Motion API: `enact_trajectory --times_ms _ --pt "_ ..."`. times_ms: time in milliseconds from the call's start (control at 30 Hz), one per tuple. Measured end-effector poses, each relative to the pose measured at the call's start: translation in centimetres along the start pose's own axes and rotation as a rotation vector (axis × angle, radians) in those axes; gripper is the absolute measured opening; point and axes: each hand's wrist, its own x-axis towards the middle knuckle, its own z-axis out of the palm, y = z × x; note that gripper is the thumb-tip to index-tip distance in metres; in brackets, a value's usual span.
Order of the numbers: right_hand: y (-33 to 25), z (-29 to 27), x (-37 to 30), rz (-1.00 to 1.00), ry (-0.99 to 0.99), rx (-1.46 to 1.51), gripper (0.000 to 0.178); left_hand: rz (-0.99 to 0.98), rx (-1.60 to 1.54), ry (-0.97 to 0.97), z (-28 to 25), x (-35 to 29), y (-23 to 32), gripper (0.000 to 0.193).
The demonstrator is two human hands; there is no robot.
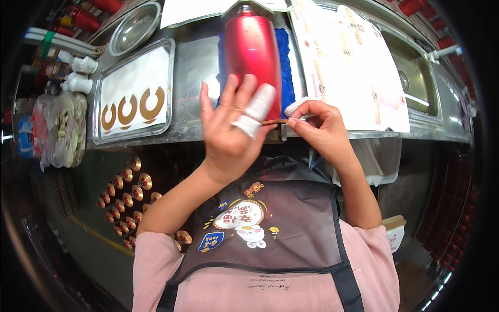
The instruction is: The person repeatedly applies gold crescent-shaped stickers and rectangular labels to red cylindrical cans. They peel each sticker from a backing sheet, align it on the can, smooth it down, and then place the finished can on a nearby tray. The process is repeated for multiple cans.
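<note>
Sitting at left, a tray (171, 78) with 3 gold crescents (132, 108) hugs the steel counter's (197, 67) front edge. Next, the left hand (231, 132) is spread wide open, fingers bandaged, against the red cylinder (252, 49). Then the right hand (319, 130) pinches a thin gold strip (274, 121) by the cylinder's base; printed sheets (348, 62) crowd the right.
</note>
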Motion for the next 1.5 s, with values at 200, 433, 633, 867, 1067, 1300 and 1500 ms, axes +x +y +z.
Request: enact_trajectory --times_ms 200,433,633,867,1067,1300,1500 --pt "-1.0 0.5 -0.3 -0.029 0.006 0.031 0.009 -0.14 -0.305 0.02 -0.4 -3.1 -2.5 0.071" --pt "-2.6 -0.4 -1.9 0.012 -0.007 0.159 0.008 -0.098 -0.19 -0.062 -1.3 -6.4 -2.8 0.055" --pt "-2.2 -0.9 -1.4 -0.017 0.042 0.097 0.007 -0.058 -0.174 -0.059 -0.9 -6.1 -2.8 0.049" --pt "-1.4 -0.8 -0.8 0.018 0.044 0.091 0.007 0.025 -0.139 -0.073 -1.4 -4.6 -2.3 0.049" --pt "-1.1 -0.7 -0.5 0.026 0.051 0.092 0.007 0.083 -0.015 -0.058 -1.8 -3.0 -1.4 0.048" --pt "-0.3 0.1 -0.2 -0.007 0.043 0.061 0.007 0.163 0.108 -0.001 -0.2 -0.6 0.4 0.031" --pt "-0.3 0.7 0.1 -0.037 0.021 0.015 0.009 -0.144 -0.315 0.065 0.5 -1.3 -1.6 0.076"
